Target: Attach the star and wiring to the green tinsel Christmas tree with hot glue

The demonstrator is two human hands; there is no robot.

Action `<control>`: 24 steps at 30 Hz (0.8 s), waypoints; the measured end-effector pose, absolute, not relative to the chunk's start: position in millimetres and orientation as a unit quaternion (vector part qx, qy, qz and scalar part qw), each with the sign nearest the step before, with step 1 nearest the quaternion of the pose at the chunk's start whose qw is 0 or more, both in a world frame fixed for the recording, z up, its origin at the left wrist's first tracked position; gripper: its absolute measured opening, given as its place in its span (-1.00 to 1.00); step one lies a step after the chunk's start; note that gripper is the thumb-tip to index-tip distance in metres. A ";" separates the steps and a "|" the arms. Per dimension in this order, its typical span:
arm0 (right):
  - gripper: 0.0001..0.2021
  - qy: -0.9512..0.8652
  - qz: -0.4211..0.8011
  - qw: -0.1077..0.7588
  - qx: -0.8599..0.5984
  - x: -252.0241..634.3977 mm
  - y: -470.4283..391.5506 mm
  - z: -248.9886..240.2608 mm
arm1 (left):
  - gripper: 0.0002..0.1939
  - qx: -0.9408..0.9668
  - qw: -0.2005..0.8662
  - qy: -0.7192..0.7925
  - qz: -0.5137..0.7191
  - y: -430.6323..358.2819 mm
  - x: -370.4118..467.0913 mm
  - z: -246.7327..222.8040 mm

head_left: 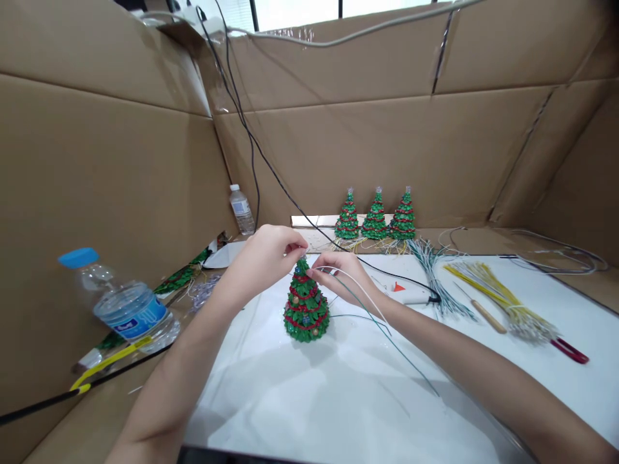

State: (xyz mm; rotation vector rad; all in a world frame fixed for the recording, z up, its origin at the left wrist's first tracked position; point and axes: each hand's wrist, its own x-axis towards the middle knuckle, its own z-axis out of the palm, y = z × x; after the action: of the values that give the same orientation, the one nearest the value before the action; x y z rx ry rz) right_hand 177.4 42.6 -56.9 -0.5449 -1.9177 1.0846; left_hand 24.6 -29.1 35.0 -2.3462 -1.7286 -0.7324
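A small green Christmas tree (306, 308) with red garland and coloured baubles stands upright on the white board, between my hands. My left hand (273, 251) reaches over from the left, its thumb and fingers pinched at the tree's tip, partly covering the pale topper (304, 258). On the tree's upper right side, my right hand (344, 276) is closed with fingertips against the branches. A white wire (360, 287) and a green wire (401, 351) trail rightward from its fingers. Another dark green wire (360, 316) sticks out beside the tree.
Three similar trees (376, 216) stand at the back. To the right lie a glue gun (409, 294), green wires (435, 277), a yellow-white wire bundle (507, 299), a wooden-handled awl (488, 316) and a red handle (570, 350). Large water bottle (130, 309) at left; a black cord (285, 187) hangs across.
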 end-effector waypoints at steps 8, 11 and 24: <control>-0.71 -0.708 0.539 0.417 -0.187 180.2 40.4 -44.1 | -0.79 -0.787 0.066 -0.568 -0.234 -30.9 24.9 38.6; -0.73 -0.706 0.537 0.422 -0.187 183.7 37.7 -39.5 | -0.78 -0.786 0.064 -0.571 -0.227 -31.8 26.3 40.4; -0.77 -0.793 0.393 0.416 -0.211 177.9 45.6 -59.6 | -0.79 -0.781 0.062 -0.579 -0.226 -32.1 26.8 40.2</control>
State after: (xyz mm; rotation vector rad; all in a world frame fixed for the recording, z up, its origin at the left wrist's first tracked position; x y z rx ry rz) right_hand 177.9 45.6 -59.6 -0.5290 -1.9904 0.9864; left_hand 26.8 -32.1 40.2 -2.3607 -1.7502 -0.6839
